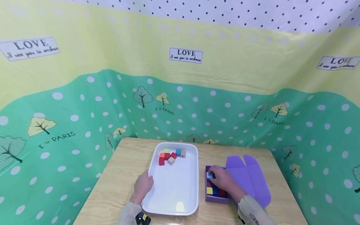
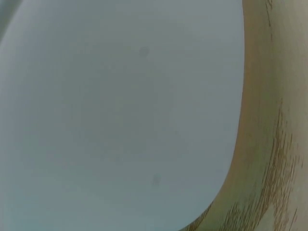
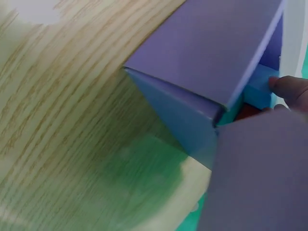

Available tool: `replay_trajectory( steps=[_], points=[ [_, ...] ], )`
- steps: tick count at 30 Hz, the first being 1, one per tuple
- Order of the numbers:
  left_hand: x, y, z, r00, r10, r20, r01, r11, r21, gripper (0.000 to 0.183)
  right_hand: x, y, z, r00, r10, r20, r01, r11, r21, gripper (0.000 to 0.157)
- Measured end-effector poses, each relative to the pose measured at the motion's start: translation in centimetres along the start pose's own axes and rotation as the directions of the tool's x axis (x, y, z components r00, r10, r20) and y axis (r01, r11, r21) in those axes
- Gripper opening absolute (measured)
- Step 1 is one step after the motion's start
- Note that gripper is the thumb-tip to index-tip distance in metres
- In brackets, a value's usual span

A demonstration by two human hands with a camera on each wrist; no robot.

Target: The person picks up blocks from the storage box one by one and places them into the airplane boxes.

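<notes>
My left hand (image 1: 143, 185) grips the left rim of a white tray (image 1: 174, 200), whose smooth side fills most of the left wrist view. At the tray's far end lie several small cubes: red cubes (image 1: 167, 156), an orange one, a green one (image 1: 166, 150), a blue one (image 1: 178, 152) and wooden ones (image 1: 171, 161). To the right, my right hand (image 1: 223, 179) reaches into an open purple box (image 1: 216, 199) and pinches a light blue block (image 3: 260, 86). Other blocks sit in the box, among them a yellow one (image 1: 209, 191); the hand hides part of them.
The box's purple lid (image 1: 247, 178) lies folded back to the right, under my right forearm. Tray and box stand side by side on a wooden table (image 1: 112, 184), a narrow strip of wood between them. A patterned curtain (image 1: 180, 109) surrounds the table's back and sides.
</notes>
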State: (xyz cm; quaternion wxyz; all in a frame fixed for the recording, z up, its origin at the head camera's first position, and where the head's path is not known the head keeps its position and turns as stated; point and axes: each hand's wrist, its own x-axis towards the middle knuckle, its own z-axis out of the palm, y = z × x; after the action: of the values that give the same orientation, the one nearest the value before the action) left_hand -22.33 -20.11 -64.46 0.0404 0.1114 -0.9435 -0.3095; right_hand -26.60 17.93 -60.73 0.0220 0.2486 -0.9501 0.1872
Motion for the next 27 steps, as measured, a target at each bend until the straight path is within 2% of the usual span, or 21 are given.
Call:
replay_trajectory(
  steps=[6,12,21,23,27],
  points=[
    [0.2,-0.2,-0.2,1.000,-0.007,-0.005,0.007,1.000,0.009,0.037,1.5,-1.7,-1.0,0.999,-0.029,-0.029,0.029,1.000,-0.008,0.012],
    [-0.1,-0.2,0.1,1.000,0.004,0.000,-0.004,1.000,0.011,0.036,3.3,-4.8,-0.8,0.995,-0.094,0.016,0.094,0.996,0.006,0.013],
    [-0.2,0.5,0.0,1.000,0.008,-0.023,-0.008,1.000,-0.005,0.036,7.3,-9.6,1.3,0.985,-0.146,0.095,0.145,0.989,0.014,0.018],
    [-0.3,0.5,-0.1,1.000,-0.002,-0.026,0.002,1.000,-0.011,0.036,8.2,-10.5,2.0,0.982,-0.154,0.105,0.155,0.988,0.005,0.023],
    [-0.5,0.2,-0.1,1.000,-0.013,-0.028,0.013,1.000,-0.007,0.036,9.6,-12.3,3.4,0.982,-0.109,0.156,0.109,0.994,0.006,0.039]
  ],
)
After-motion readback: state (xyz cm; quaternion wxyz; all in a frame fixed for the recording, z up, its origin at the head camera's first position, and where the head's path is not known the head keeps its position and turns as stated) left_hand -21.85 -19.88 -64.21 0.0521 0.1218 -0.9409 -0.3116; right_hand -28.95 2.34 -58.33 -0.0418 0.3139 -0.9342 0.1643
